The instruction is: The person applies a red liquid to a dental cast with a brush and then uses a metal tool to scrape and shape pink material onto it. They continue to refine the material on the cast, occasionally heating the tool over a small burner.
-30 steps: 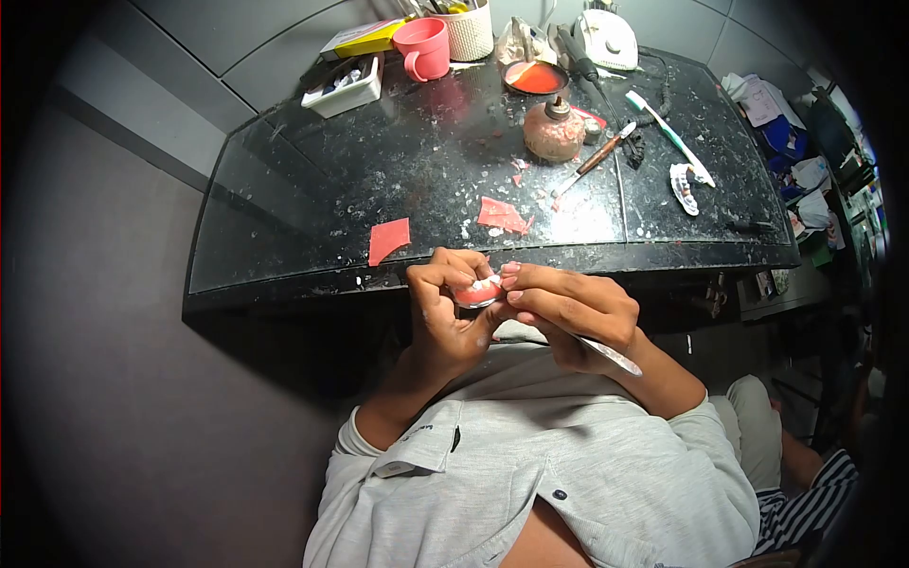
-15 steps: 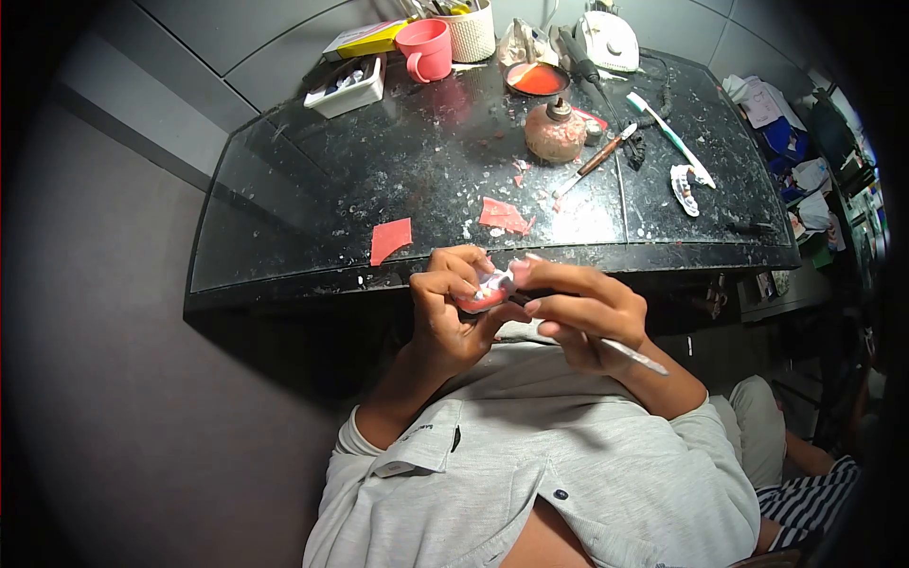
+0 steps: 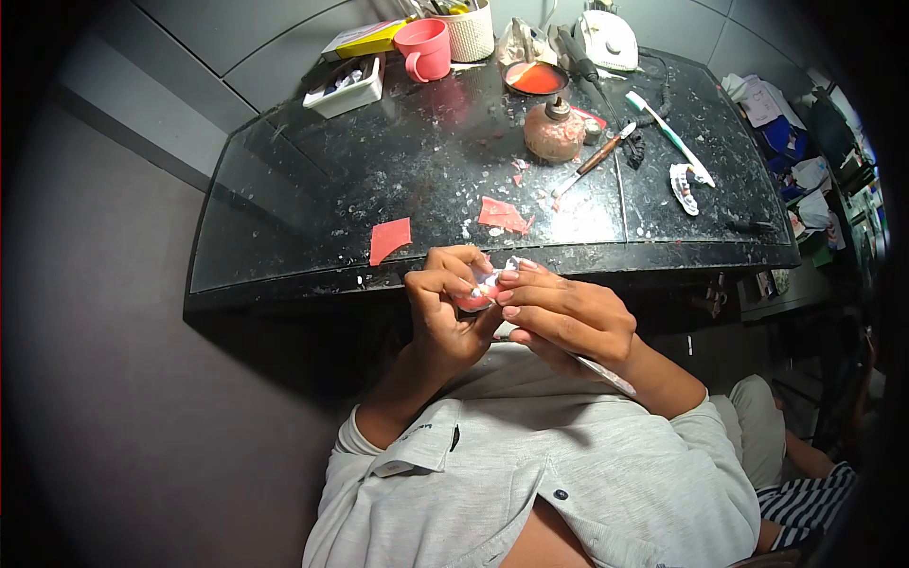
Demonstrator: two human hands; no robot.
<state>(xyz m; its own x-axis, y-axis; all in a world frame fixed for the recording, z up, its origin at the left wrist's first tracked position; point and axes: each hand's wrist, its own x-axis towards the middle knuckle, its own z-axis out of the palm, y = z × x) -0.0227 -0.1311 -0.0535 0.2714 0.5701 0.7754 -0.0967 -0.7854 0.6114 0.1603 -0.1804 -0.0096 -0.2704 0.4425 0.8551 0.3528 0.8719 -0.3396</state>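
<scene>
Just in front of the table's near edge, my left hand [image 3: 447,317] grips a white dental cast with pink wax [image 3: 476,302] along its rim. The fingers hide much of the cast. My right hand [image 3: 579,317] meets it from the other side, its fingertips against the cast. A slim, pale tool [image 3: 608,375] is held in that hand, one end sticking out below the palm; its other end is hidden. Pieces of pink wax sheet [image 3: 390,240] lie on the table beyond my hands.
On the black table [image 3: 312,204] stand a spirit burner [image 3: 555,134], a pan of red wax [image 3: 536,79], a pink mug [image 3: 424,51] and a white tray [image 3: 343,90]. A wooden-handled wax knife [image 3: 598,163], a toothbrush [image 3: 668,136] and another dental cast [image 3: 684,191] lie right. Someone sits nearby, right.
My right hand has moved slightly left and its fingers now lie against the cast. The tool's protruding end has shifted left and down. My left hand keeps its hold.
</scene>
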